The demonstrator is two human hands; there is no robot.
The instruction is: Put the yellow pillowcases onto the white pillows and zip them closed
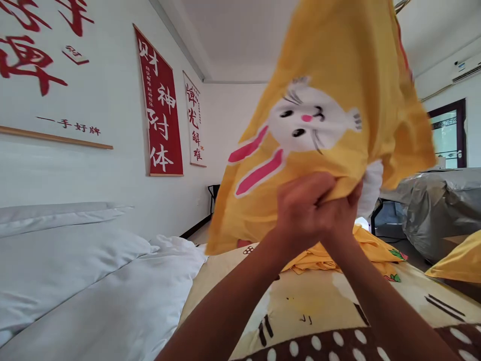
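Observation:
A yellow pillowcase (338,60) printed with an upside-down white rabbit face and pink ears hangs raised in front of me, filling the upper middle of the head view. My left hand (303,203) is closed in a fist on its lower part, just under the rabbit print. Right beside it, touching it, my right hand (341,213) also grips the yellow cloth. A piece of white fabric (371,188) shows at the pillowcase's right side, behind my right hand; whether it is inside the case I cannot tell. The fingertips are mostly hidden in the folds.
Below lies a cream bedspread (330,296) with a brown polka-dot band. On it is crumpled yellow cloth (366,250). White pillows (67,255) and bedding lie at left, a yellow pillow (460,258) at right. Plastic-covered furniture (432,210) stands behind; red-lettered scrolls (160,105) hang on the wall.

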